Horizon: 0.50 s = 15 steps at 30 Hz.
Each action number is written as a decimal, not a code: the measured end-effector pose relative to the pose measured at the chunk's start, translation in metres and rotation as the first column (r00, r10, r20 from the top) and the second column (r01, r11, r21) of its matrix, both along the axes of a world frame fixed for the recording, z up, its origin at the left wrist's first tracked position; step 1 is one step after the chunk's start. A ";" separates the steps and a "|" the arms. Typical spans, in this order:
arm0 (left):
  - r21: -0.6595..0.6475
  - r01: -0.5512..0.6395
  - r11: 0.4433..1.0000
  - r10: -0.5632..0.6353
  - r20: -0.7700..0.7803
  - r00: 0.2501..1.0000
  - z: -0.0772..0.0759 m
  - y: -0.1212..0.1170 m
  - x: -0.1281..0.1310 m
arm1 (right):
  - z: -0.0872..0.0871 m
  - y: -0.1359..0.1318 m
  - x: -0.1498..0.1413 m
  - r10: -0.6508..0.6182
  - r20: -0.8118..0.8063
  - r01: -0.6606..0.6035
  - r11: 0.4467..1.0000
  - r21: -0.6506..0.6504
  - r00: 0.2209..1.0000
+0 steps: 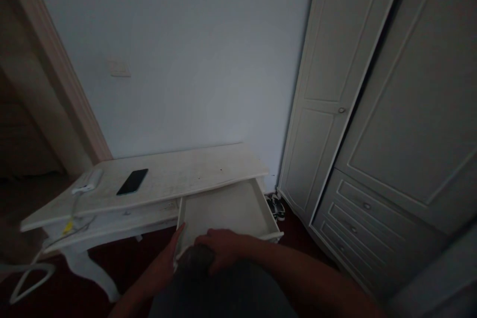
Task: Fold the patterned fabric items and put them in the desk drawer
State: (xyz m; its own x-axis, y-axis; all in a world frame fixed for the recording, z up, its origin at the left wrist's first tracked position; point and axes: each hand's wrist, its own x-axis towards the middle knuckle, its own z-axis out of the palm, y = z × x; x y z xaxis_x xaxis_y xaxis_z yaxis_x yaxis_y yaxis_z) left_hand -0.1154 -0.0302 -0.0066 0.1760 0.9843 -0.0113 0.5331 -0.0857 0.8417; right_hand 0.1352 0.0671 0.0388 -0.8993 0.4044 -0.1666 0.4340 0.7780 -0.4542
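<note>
A white drawer [227, 208] stands pulled out from the right part of a white table [179, 169], with its bare inside showing. At the drawer's left side, near the front corner, my left hand [166, 258] rests against it. The thumb lies along the wall; the other fingers are mostly hidden. Over the drawer's front edge, my right hand [225, 247] is curled on a dark grey, rounded, soft-looking thing [199, 261]. In the dim light I cannot tell what it is, or where it ends and my grey clothing [238, 293] begins.
On the tabletop lie a black phone [132, 182] and a white power strip [88, 181] with a cable hanging down. Dark shoes [276, 206] sit on the floor beyond the drawer. A white wardrobe [316, 134] stands at right, a doorway at left.
</note>
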 end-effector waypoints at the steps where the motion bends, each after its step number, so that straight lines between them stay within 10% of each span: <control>1: 0.008 -0.020 1.000 0.020 -0.007 1.000 0.001 0.000 0.001 | 0.005 0.001 0.025 -0.011 0.032 0.009 0.998 0.056 0.999; 9: 0.030 -0.051 0.998 0.053 -0.089 0.995 0.002 0.002 0.001 | 0.026 0.001 0.166 -0.244 0.067 0.217 0.936 0.279 0.968; 15: 0.004 0.005 1.000 -0.005 -0.096 0.995 -0.015 0.008 -0.011 | 0.002 -0.012 0.052 -0.049 -0.001 0.047 0.966 0.254 0.999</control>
